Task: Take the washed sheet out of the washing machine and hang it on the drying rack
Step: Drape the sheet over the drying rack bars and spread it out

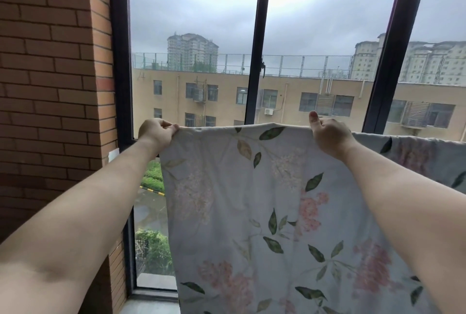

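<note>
Gripping the floral sheet (pixel 252 200) top edge, left hand (pixel 157 132) and right hand (pixel 327 137) pinch it.

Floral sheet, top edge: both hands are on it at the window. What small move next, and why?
Probably slide the left hand outward, pulling the corner taut. The pale floral cotton sheet already hangs down from its top fold, the right hand holds that fold further along, and light creases run near the left corner. The rack bar itself is hidden under the fabric.
</note>
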